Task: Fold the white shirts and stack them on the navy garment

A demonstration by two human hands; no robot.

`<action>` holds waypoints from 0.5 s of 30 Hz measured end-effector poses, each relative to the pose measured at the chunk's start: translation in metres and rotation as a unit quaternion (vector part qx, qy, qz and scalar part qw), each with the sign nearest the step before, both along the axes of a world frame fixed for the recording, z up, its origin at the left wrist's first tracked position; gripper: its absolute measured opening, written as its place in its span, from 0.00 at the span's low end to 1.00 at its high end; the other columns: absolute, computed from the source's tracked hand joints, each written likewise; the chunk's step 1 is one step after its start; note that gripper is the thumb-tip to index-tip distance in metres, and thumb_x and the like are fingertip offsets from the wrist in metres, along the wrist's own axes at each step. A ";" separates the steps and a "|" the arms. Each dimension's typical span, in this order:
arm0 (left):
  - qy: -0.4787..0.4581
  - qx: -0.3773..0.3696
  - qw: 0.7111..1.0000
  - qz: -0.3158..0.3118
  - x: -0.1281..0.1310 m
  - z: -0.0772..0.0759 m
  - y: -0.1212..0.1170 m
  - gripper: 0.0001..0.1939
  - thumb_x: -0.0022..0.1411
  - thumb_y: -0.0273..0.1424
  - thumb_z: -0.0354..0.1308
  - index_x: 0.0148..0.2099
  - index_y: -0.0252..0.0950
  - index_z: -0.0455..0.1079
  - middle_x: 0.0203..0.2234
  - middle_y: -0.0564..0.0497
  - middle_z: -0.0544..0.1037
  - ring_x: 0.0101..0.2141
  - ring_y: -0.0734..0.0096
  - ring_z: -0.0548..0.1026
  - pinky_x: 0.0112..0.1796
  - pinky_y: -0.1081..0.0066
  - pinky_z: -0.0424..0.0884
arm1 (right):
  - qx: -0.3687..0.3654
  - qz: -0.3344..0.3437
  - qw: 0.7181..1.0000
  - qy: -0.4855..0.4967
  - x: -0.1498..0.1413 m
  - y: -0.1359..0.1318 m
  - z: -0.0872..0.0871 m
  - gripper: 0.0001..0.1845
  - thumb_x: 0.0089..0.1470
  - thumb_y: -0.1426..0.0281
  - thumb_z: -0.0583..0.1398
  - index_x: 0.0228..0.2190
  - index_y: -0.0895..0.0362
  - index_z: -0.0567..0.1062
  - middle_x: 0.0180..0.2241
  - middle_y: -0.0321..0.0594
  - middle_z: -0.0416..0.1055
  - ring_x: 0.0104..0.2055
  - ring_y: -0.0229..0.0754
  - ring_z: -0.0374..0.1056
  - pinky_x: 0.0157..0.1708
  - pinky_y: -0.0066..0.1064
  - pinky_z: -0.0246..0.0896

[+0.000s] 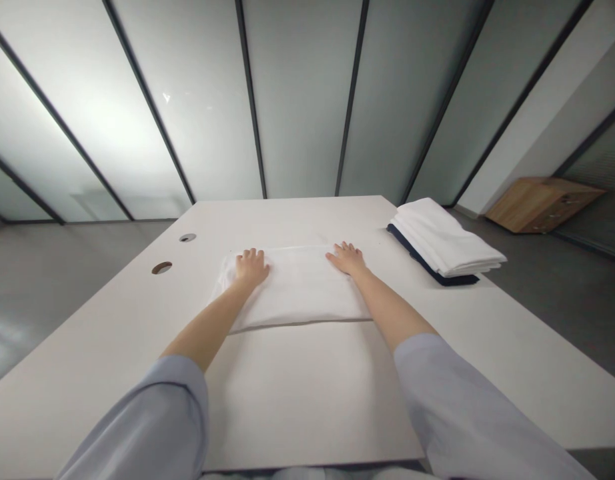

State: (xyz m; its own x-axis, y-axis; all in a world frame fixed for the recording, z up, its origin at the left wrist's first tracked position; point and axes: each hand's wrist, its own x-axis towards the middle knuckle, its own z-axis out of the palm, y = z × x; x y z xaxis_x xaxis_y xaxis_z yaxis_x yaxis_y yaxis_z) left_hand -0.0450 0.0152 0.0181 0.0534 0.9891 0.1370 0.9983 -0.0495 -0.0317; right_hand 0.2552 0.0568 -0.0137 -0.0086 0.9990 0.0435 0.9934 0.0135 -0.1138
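Note:
A white cloth lies flat on the white table in front of me, folded into a wide rectangle with its near edge running straight across. My left hand rests on the cloth's far left part, palm down, its fingers a little bent and apart. On the far right part lies my right hand, flat, with thumb and fingers spread. Both arms reach forward over the table. What is under the palms is hidden.
To the right, a stack of folded white cloths sits on a dark folded cloth near the table's right edge. Two round holes pierce the table at left. A wooden cabinet stands on the floor beyond, beside frosted glass panels.

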 end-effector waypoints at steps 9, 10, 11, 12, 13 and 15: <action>-0.055 -0.164 0.984 -0.033 0.070 -0.005 -0.033 0.40 0.61 0.57 0.36 0.63 0.35 0.60 0.63 0.33 0.57 0.61 0.40 0.58 0.52 0.42 0.59 | 0.064 0.020 0.997 -0.036 -0.024 -0.008 0.019 0.28 0.60 0.63 0.50 0.59 0.60 0.63 0.64 0.52 0.52 0.66 0.55 0.43 0.62 0.48 0.37; -0.053 -0.163 0.985 -0.022 0.074 -0.008 -0.029 0.41 0.61 0.57 0.36 0.65 0.34 0.57 0.65 0.32 0.53 0.63 0.38 0.53 0.53 0.39 0.56 | 0.065 0.033 0.997 -0.031 -0.033 -0.010 0.024 0.27 0.59 0.65 0.50 0.58 0.60 0.64 0.63 0.52 0.54 0.66 0.55 0.45 0.62 0.47 0.38; -0.052 -0.163 0.985 -0.013 0.076 -0.011 -0.025 0.42 0.61 0.57 0.37 0.66 0.33 0.54 0.66 0.32 0.49 0.64 0.38 0.49 0.54 0.37 0.54 | 0.061 0.048 0.997 -0.021 -0.043 -0.012 0.029 0.25 0.59 0.66 0.50 0.56 0.59 0.66 0.62 0.52 0.57 0.65 0.54 0.47 0.61 0.46 0.40; -0.054 -0.163 0.985 -0.006 0.078 -0.013 -0.019 0.42 0.61 0.57 0.38 0.67 0.33 0.52 0.67 0.33 0.47 0.65 0.38 0.47 0.55 0.36 0.51 | 0.053 0.064 0.997 -0.009 -0.053 -0.014 0.033 0.24 0.58 0.66 0.50 0.55 0.59 0.68 0.61 0.51 0.60 0.64 0.53 0.50 0.60 0.45 0.44; -0.058 -0.161 0.985 0.000 0.079 -0.015 -0.013 0.43 0.61 0.56 0.38 0.68 0.33 0.51 0.67 0.33 0.46 0.65 0.39 0.45 0.55 0.36 0.50 | 0.040 0.078 0.996 0.006 -0.063 -0.017 0.036 0.23 0.58 0.67 0.50 0.53 0.59 0.69 0.59 0.51 0.62 0.62 0.53 0.53 0.59 0.43 0.47; -0.065 -0.147 0.987 0.010 0.079 -0.017 -0.004 0.42 0.61 0.56 0.37 0.68 0.33 0.50 0.67 0.34 0.46 0.65 0.39 0.45 0.56 0.36 0.48 | 0.007 0.099 0.995 0.032 -0.080 -0.025 0.037 0.22 0.59 0.67 0.49 0.52 0.58 0.70 0.57 0.50 0.65 0.59 0.51 0.58 0.55 0.41 0.53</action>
